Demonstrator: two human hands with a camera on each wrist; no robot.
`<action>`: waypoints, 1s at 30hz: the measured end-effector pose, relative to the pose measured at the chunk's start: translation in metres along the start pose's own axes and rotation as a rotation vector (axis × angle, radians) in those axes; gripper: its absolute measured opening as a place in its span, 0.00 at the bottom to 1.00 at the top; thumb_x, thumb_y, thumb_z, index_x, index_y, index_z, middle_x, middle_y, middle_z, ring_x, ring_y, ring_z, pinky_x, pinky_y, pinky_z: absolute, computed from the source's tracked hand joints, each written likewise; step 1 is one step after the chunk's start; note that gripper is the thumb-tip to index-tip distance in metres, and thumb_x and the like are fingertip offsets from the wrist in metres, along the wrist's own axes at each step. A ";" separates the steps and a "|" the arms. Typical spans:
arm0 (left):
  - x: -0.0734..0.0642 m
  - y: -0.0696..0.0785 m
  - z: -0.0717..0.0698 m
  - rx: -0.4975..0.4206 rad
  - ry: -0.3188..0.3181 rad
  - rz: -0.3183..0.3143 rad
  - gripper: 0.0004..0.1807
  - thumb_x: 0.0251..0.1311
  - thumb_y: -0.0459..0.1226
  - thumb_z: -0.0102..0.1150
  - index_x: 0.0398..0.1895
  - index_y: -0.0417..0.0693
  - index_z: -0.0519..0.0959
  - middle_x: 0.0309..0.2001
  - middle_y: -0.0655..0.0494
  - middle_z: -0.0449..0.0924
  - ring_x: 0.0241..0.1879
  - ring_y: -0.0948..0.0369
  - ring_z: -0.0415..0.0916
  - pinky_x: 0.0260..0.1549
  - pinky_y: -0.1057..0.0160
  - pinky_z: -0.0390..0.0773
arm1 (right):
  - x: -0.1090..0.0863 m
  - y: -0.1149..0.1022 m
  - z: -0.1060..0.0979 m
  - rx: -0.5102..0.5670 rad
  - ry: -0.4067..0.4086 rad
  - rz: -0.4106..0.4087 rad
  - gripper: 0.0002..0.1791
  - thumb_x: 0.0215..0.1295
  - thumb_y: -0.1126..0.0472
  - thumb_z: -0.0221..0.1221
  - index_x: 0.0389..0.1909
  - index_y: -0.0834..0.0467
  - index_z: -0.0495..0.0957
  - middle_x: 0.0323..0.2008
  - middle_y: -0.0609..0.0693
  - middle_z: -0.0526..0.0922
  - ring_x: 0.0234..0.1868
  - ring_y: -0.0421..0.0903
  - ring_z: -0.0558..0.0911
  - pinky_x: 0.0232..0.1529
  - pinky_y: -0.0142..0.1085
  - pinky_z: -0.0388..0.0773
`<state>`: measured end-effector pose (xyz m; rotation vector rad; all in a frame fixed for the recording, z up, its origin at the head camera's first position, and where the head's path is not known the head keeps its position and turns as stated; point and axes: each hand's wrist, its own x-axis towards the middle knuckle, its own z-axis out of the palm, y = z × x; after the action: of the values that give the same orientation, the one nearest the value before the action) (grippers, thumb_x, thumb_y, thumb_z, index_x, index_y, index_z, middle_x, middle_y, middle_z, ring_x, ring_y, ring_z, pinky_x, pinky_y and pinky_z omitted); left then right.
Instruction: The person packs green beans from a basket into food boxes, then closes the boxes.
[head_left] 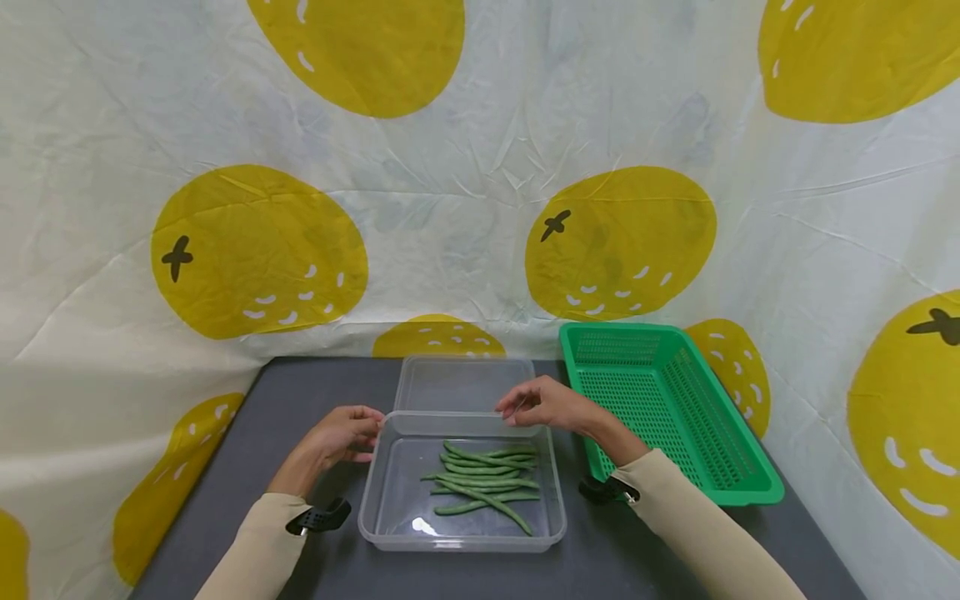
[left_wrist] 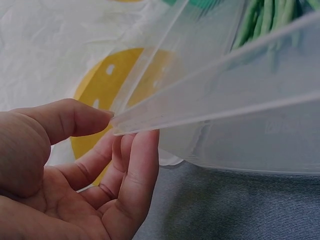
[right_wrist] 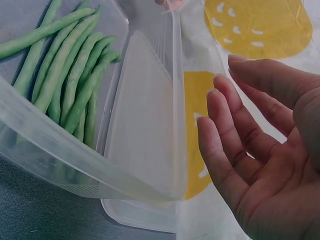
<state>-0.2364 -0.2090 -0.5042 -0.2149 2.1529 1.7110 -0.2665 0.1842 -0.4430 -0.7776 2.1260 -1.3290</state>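
Observation:
A clear plastic container point(head_left: 401, 492) stands on the table with a bunch of green beans point(head_left: 480, 482) lying inside, mostly towards its right half. At its far left corner my left hand point(head_left: 341, 437) pinches the rim; in the left wrist view the thumb point(left_wrist: 82, 120) is above the edge and the fingers below it. Over the far right part of the container is my right hand point(head_left: 547, 404), its fingers loosely bent. The right wrist view shows that hand point(right_wrist: 270, 145) apart from the container wall point(right_wrist: 175, 100), holding nothing.
Behind the container lies a clear lid point(head_left: 465, 383), flat on the dark table point(head_left: 300, 383). To the right sits a green perforated basket point(head_left: 738, 425), close to the right forearm. A white cloth printed with yellow fruit hangs behind the table.

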 end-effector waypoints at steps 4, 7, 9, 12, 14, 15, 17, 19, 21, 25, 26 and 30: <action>-0.001 0.000 0.000 -0.005 0.006 -0.001 0.17 0.68 0.34 0.58 0.55 0.31 0.76 0.42 0.44 0.83 0.35 0.55 0.80 0.34 0.54 0.85 | -0.002 0.000 0.000 -0.001 0.043 0.033 0.18 0.72 0.63 0.61 0.59 0.62 0.80 0.52 0.63 0.83 0.52 0.58 0.83 0.55 0.51 0.80; -0.001 0.001 -0.001 -0.012 -0.002 0.005 0.17 0.68 0.34 0.58 0.55 0.31 0.75 0.42 0.43 0.83 0.34 0.56 0.80 0.34 0.55 0.85 | -0.002 0.001 0.000 -0.010 0.114 0.071 0.21 0.73 0.58 0.60 0.63 0.62 0.77 0.55 0.61 0.82 0.54 0.55 0.82 0.56 0.49 0.80; -0.001 0.002 -0.001 -0.013 -0.009 0.012 0.17 0.68 0.34 0.58 0.55 0.30 0.75 0.42 0.43 0.83 0.34 0.57 0.80 0.34 0.55 0.85 | -0.001 0.002 0.000 -0.001 0.186 0.109 0.23 0.75 0.54 0.59 0.64 0.60 0.76 0.58 0.59 0.80 0.57 0.55 0.80 0.59 0.51 0.79; -0.001 0.003 -0.001 -0.014 -0.022 0.018 0.17 0.68 0.34 0.58 0.55 0.30 0.75 0.42 0.43 0.82 0.34 0.57 0.80 0.34 0.54 0.86 | 0.001 0.002 0.000 0.023 0.292 0.175 0.25 0.77 0.50 0.55 0.67 0.58 0.73 0.64 0.58 0.77 0.65 0.57 0.76 0.64 0.53 0.74; 0.000 0.003 0.000 -0.004 -0.030 0.023 0.17 0.69 0.34 0.58 0.55 0.30 0.75 0.43 0.43 0.82 0.34 0.57 0.80 0.34 0.54 0.86 | 0.003 0.001 -0.001 0.041 0.350 0.214 0.26 0.79 0.48 0.52 0.69 0.58 0.71 0.67 0.59 0.74 0.69 0.57 0.72 0.67 0.53 0.71; 0.000 0.004 0.000 0.001 -0.030 0.021 0.18 0.69 0.34 0.58 0.55 0.30 0.75 0.43 0.43 0.82 0.34 0.57 0.80 0.34 0.54 0.86 | 0.003 0.001 -0.002 0.040 0.367 0.227 0.27 0.80 0.48 0.49 0.71 0.59 0.69 0.69 0.60 0.72 0.70 0.58 0.70 0.68 0.54 0.70; 0.000 0.004 0.000 0.020 -0.030 0.023 0.18 0.68 0.34 0.58 0.56 0.30 0.75 0.42 0.43 0.82 0.34 0.57 0.80 0.34 0.54 0.86 | 0.006 0.002 -0.003 0.062 0.399 0.260 0.29 0.81 0.47 0.47 0.73 0.60 0.66 0.71 0.61 0.70 0.72 0.59 0.68 0.70 0.55 0.67; 0.001 0.004 0.000 0.034 -0.027 0.022 0.18 0.68 0.35 0.58 0.56 0.30 0.75 0.43 0.42 0.83 0.33 0.57 0.80 0.34 0.54 0.86 | 0.010 0.005 -0.005 0.072 0.413 0.283 0.32 0.82 0.46 0.44 0.75 0.63 0.61 0.72 0.64 0.66 0.73 0.62 0.65 0.71 0.56 0.65; 0.002 0.006 -0.001 0.044 -0.024 0.027 0.17 0.68 0.34 0.56 0.55 0.31 0.75 0.42 0.42 0.83 0.33 0.58 0.81 0.33 0.54 0.86 | 0.014 0.008 -0.007 0.090 0.419 0.307 0.34 0.82 0.46 0.41 0.77 0.65 0.57 0.74 0.66 0.63 0.75 0.64 0.62 0.71 0.58 0.62; 0.004 0.014 -0.004 0.039 -0.020 0.023 0.15 0.71 0.36 0.54 0.53 0.33 0.76 0.46 0.40 0.82 0.37 0.56 0.81 0.35 0.54 0.85 | 0.021 0.013 -0.012 0.170 0.424 0.344 0.38 0.82 0.43 0.39 0.78 0.67 0.50 0.76 0.68 0.57 0.77 0.66 0.56 0.74 0.60 0.56; 0.004 0.017 -0.004 0.038 -0.014 0.022 0.15 0.71 0.37 0.54 0.52 0.34 0.77 0.47 0.40 0.81 0.39 0.55 0.81 0.36 0.53 0.86 | 0.023 0.014 -0.013 0.195 0.426 0.354 0.39 0.82 0.42 0.39 0.79 0.66 0.49 0.77 0.68 0.56 0.77 0.65 0.55 0.74 0.61 0.54; 0.010 0.029 -0.006 0.024 -0.005 0.007 0.21 0.72 0.43 0.56 0.57 0.36 0.75 0.54 0.38 0.76 0.48 0.49 0.78 0.42 0.51 0.85 | 0.029 0.017 -0.016 0.306 0.431 0.389 0.43 0.79 0.39 0.43 0.81 0.61 0.45 0.79 0.67 0.49 0.79 0.65 0.49 0.75 0.63 0.48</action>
<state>-0.2570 -0.2069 -0.4808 -0.1974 2.1721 1.6867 -0.3008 0.1798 -0.4554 0.0564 2.1554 -1.6465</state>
